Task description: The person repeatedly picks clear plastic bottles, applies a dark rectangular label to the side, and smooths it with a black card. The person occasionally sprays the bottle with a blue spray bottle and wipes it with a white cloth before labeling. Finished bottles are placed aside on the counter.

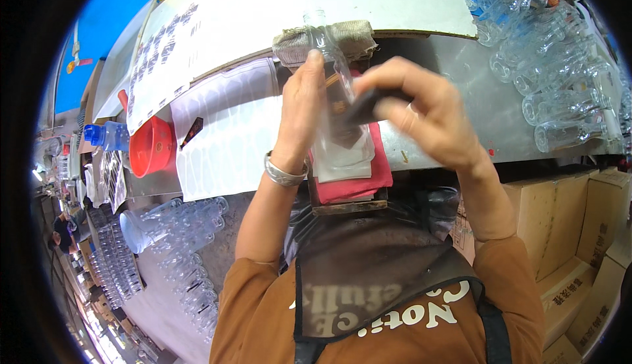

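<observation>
A clear glass bottle (322,40) lies in front of me, its neck pointing away and resting on a rolled beige cloth (293,47). My left hand (301,107) grips the bottle's left side. A dark decal with orange marks (339,107) shows on the glass. Pinched in my right hand (424,110) is a dark, flat piece (374,105), blurred by motion, against the bottle's right side; its exact kind is unclear. Below the bottle are a folded white cloth (359,170) and a pink cloth (380,173).
Left of the bottle, a white sheet (230,120) carries one dark decal (192,132), beside a red bowl (151,147) and a blue-capped plastic bottle (115,135). Many glass bottles (559,101) lie at the right; others (191,232) stand lower left. Cardboard boxes (550,222) stand lower right.
</observation>
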### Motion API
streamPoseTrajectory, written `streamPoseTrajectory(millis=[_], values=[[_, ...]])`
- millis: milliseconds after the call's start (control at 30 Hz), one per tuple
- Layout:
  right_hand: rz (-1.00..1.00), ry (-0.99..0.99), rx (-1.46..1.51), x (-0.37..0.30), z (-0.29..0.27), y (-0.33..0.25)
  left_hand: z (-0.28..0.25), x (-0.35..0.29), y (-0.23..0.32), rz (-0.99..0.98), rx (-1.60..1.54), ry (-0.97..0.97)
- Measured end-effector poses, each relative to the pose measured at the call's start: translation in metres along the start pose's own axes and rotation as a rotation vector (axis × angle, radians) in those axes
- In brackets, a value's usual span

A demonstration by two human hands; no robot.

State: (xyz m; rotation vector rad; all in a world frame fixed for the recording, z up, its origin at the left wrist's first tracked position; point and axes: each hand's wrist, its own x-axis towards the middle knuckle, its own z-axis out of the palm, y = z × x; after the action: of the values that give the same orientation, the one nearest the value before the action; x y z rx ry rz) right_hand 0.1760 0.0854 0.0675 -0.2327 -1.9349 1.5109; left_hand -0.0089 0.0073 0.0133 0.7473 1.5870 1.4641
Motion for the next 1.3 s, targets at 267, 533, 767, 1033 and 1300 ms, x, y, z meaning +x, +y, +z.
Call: streamPoseTrajectory(millis=[267,533,767,1033,1300], values=[[0.418,0.052,-0.334,0.038,-0.001,0.04,0.006,-0.001,0.0,-0.111,-0.337,-0.076],[0.465,-0.067,-0.398,0.048,0.005,0.05,0.012,-0.005,-0.001,0.105,-0.115,-0.087],[0.545,-0.149,-0.22,0.053,0.001,0.064,-0.01,0.022,-0.016,-0.123,-0.076,-0.08],[0.529,-0.178,-0.323,0.057,-0.003,0.066,-0.003,0.018,-0.014,-0.016,0.019,-0.027],[0.616,0.147,0.143,0.023,-0.03,0.044,-0.01,0.028,-0.01,-0.023,0.207,-0.087]])
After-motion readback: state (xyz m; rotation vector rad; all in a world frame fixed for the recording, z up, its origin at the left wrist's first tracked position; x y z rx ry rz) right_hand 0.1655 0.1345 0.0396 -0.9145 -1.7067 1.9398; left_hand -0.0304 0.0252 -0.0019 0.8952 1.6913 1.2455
